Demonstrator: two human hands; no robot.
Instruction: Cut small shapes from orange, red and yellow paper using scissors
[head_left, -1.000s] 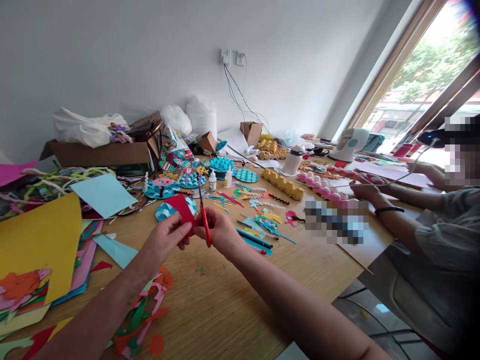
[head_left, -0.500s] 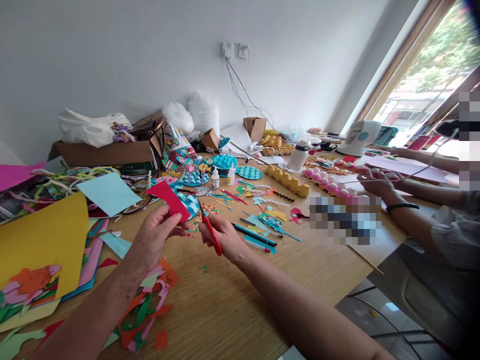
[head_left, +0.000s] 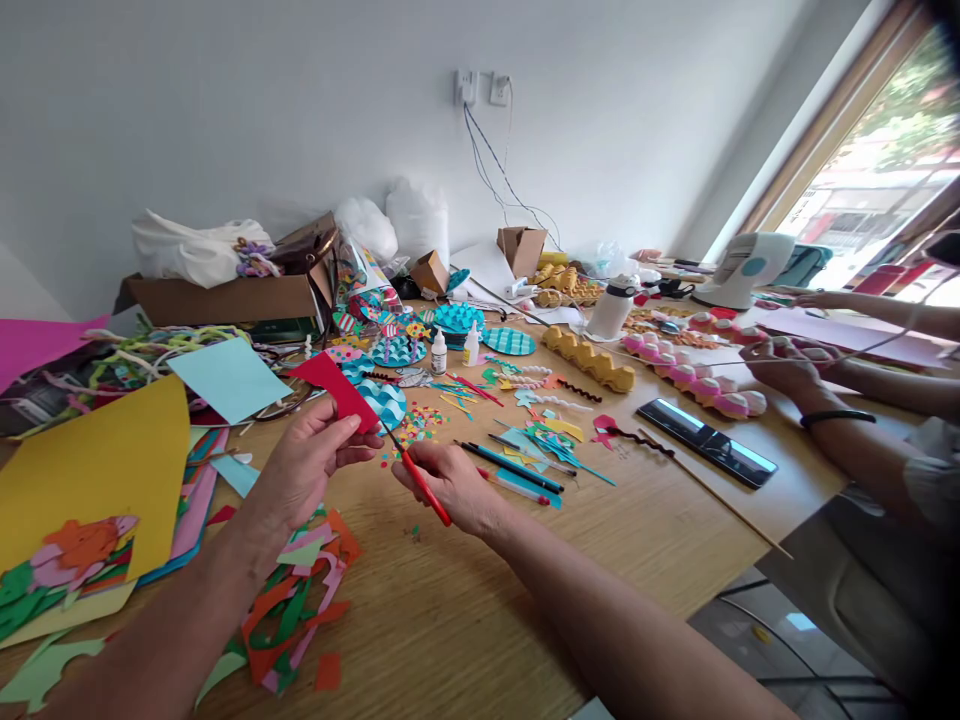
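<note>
My left hand (head_left: 319, 455) pinches a piece of red paper (head_left: 337, 388) between thumb and fingers, above the table. Red-handled scissors (head_left: 426, 488) are gripped in my right hand (head_left: 454, 485), and their blades point up and left at the paper's right edge. Whether the blades touch the paper, I cannot tell. Under my left forearm lies a heap of paper scraps (head_left: 300, 600) in orange, green and pink. Small round coloured bits (head_left: 420, 420) are scattered just beyond the scissors.
Pens (head_left: 517, 468) lie right of my hands, with a phone (head_left: 705, 440) farther right. Two small glue bottles (head_left: 439, 353) stand behind. Yellow card (head_left: 97, 480) and light blue paper (head_left: 229, 378) are at left. A co-worker's hands (head_left: 784, 370) hold something near pink egg-carton strips (head_left: 694, 375).
The scissors have tilted, their blades now reaching left toward the red paper's edge. The whole view has shifted slightly, so the table's things appear farther right.
</note>
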